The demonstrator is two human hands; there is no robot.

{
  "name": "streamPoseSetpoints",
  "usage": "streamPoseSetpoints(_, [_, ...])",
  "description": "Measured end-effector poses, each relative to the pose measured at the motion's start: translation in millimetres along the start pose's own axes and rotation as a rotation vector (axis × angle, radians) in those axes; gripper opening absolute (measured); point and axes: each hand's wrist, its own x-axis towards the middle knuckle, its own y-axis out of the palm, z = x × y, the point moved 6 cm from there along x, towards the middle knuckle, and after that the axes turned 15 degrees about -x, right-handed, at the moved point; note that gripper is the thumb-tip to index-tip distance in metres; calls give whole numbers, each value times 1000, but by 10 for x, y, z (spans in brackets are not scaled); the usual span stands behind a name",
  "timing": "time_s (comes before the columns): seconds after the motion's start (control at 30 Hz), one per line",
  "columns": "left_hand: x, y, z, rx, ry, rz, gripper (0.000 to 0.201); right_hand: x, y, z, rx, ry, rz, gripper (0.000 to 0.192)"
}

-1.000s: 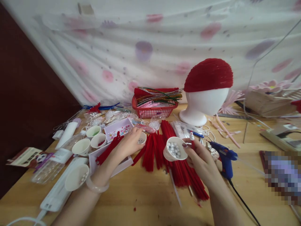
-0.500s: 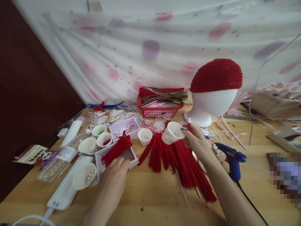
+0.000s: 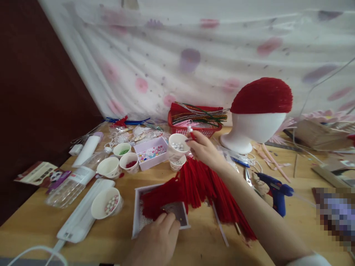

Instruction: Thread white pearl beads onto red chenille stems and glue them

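My left hand (image 3: 158, 236) grips the near side of a small white box (image 3: 136, 210), fingers bent over its edge. Inside lie small clear beads and a bundle of red pipe cleaners (image 3: 162, 195) that hangs over the far rim. My right hand (image 3: 203, 149) is closed on the rim of a paper cup (image 3: 177, 145) of white beads, held tilted above another cup (image 3: 178, 164). A short red stem tipped with white beads (image 3: 190, 131) sticks up between its fingers. Under the right arm spread more red pipe cleaners (image 3: 196, 184).
Several paper cups with beads stand to the left, near a lilac tray (image 3: 153, 157) and a plastic bottle (image 3: 74, 183). Behind are a red basket (image 3: 194, 131) and a white foam head (image 3: 255, 127) with a red covering. Scissors (image 3: 247, 177) and a blue glue gun (image 3: 275, 188) lie right.
My left hand has drawn the box towards me and right, away from the cups and lilac tray. My right hand has carried its cup left, over the standing cup.
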Motion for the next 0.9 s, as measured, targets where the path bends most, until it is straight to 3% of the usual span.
streamPoseSetpoints(0.23, [-34,-227,-171,-37,88,-16,26,208,818,150,-427,-115,305,11])
streamPoseSetpoints(0.53, [-164,-134,35,-140,13,4,35,68,1207,159,-697,-93,421,19])
streamPoseSetpoints(0.63, [-163,-156,48,-138,63,-27,34,29,1162,202,-715,-92,412,19])
streamPoseSetpoints(0.7, [-127,-175,63,-118,71,-43,34,-17,1022,264,-705,-97,372,18])
streamPoseSetpoints(0.83, [-12,-201,107,-108,62,-57,37,-251,552,364,-615,-107,275,18])
streamPoseSetpoints(0.9, [24,-220,127,-125,78,-70,39,-438,304,324,-412,-83,201,14])
